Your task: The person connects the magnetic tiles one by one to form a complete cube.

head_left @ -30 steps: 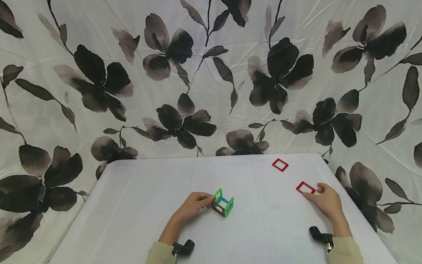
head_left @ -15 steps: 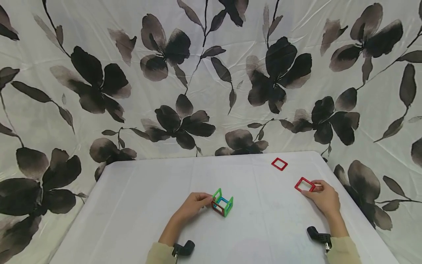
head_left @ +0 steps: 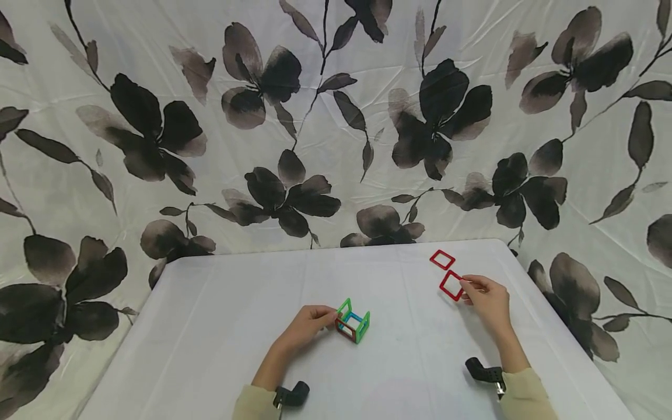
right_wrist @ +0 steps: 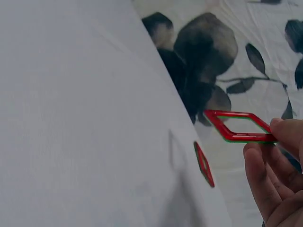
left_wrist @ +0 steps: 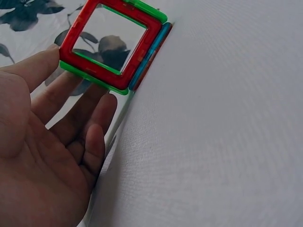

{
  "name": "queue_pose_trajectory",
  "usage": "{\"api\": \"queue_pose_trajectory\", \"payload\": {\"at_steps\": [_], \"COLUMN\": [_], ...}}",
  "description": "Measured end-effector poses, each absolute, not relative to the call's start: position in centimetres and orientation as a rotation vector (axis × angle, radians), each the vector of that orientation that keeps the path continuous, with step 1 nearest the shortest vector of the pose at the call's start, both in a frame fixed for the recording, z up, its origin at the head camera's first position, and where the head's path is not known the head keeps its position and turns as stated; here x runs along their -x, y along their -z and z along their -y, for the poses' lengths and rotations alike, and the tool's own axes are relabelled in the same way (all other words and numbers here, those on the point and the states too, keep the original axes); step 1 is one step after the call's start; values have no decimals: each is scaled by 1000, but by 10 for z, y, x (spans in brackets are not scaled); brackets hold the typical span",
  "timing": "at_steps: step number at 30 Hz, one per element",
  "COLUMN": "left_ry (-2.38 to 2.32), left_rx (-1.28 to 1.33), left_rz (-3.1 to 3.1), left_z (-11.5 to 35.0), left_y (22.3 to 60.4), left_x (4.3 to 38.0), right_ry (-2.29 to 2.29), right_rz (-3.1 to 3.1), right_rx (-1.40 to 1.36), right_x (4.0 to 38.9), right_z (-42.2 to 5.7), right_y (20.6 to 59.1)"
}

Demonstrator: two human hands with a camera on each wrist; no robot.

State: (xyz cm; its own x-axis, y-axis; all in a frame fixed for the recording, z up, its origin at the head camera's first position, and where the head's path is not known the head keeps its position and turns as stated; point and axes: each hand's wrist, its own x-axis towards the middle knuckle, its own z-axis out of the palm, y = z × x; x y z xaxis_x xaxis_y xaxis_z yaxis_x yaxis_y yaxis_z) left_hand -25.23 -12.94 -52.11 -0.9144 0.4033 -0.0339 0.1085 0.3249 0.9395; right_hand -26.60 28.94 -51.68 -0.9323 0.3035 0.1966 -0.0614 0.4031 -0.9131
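Note:
An open box of square magnetic tiles (head_left: 362,331) stands on the table, with green sides, a red side and a blue base. My left hand (head_left: 308,328) pinches its near left corner between thumb and fingers; the left wrist view shows the red tile (left_wrist: 130,78) upright beside the thumb. Held up in my right hand (head_left: 488,297) is a red square tile frame (head_left: 445,290), pinched at one corner by thumb and fingers, as the right wrist view also shows with the red frame (right_wrist: 232,137). Just beyond it a second red tile frame (head_left: 443,259) lies flat on the table.
The white-covered table (head_left: 220,326) ends at a back edge against a floral cloth (head_left: 294,116). Each wrist carries a black camera mount, one on the left (head_left: 294,395) and one on the right (head_left: 483,370).
My right hand has picked up the nearer red tile frame from the table and moved it left. The left hand and the tile box have stayed in place.

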Motion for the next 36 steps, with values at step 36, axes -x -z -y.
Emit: {"api": "queue_pose_trajectory", "payload": {"at_steps": [36], "left_ry": [-1662], "left_rx": [-455], "left_rz": [-2329], "left_z": [132], "left_y": [541], "left_x": [261], "right_ry": [-1593], "right_rz": [2372], "right_rx": [-330], "right_x": [263], "right_z": [-130], "right_y": [510]}}
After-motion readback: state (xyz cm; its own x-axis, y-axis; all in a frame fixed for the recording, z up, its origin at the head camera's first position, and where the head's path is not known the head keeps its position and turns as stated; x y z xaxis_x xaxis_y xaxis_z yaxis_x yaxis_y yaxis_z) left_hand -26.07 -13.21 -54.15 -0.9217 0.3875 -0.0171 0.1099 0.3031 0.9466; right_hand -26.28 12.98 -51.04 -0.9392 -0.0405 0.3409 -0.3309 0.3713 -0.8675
